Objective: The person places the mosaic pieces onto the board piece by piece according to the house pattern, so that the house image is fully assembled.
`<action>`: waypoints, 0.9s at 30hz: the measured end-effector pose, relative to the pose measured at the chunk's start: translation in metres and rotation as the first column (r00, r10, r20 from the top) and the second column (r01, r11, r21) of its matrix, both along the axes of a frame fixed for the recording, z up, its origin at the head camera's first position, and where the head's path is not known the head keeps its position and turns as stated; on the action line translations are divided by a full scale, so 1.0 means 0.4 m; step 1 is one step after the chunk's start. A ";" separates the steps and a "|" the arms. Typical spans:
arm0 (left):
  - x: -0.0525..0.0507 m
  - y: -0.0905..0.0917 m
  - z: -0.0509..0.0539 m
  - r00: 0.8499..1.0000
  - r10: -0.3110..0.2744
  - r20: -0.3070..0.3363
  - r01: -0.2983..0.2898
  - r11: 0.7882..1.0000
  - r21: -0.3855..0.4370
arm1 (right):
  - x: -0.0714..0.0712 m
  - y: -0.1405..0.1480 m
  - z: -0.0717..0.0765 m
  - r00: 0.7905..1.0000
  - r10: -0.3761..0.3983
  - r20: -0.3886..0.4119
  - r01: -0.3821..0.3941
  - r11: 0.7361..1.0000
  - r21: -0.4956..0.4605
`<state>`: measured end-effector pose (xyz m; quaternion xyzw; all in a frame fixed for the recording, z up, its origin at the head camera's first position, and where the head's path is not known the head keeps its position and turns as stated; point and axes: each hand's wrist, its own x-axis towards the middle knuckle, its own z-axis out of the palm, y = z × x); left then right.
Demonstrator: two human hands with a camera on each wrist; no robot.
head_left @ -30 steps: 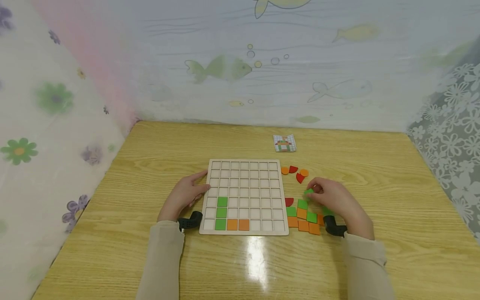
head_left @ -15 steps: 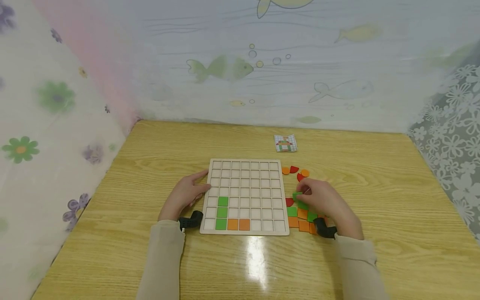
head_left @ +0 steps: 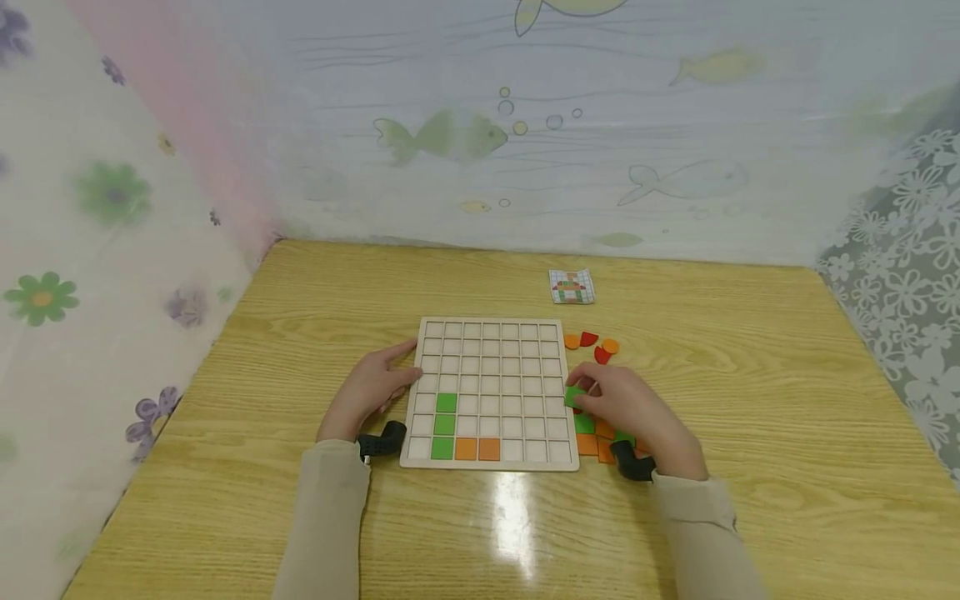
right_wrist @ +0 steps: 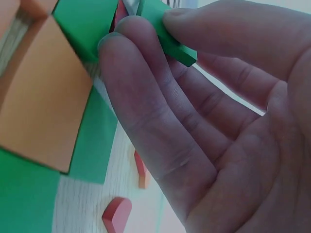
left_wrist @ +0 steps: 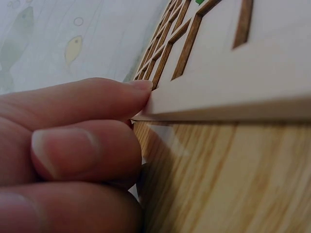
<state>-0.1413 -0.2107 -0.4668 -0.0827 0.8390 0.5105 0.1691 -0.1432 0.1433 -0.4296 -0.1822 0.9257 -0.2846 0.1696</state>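
1. Left hand (head_left: 371,385), finger and thumb apart, touches the left side of the board (head_left: 491,466), maybe to steady it.
2. Right hand (head_left: 626,397) pinches a green tile (head_left: 573,397) by the board's right side, maybe so it won't fall.

1. Wood-grain table (head_left: 780,350), glare patch (head_left: 512,517) on it.
2. Back wall covering (head_left: 555,167): pale, printed fish (head_left: 457,135) and bubbles (head_left: 554,122).
3. Left wall covering (head_left: 127,342): white, green and purple flowers (head_left: 112,193).
4. White floral lace (head_left: 913,242), right side.
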 end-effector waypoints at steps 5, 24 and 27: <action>-0.001 0.000 0.000 1.000 -0.001 -0.002 0.001 1.000 0.008 | 0.005 -0.013 0.002 1.000 0.017 0.010 -0.017 1.000 0.010; -0.002 -0.001 -0.002 1.000 0.002 0.000 -0.002 1.000 -0.007 | 0.024 -0.066 0.008 0.994 0.113 -0.012 -0.113 0.994 -0.001; 0.000 0.000 -0.001 1.000 0.003 -0.003 -0.003 1.000 -0.010 | 0.029 -0.074 0.008 0.993 0.120 -0.009 -0.120 0.993 0.007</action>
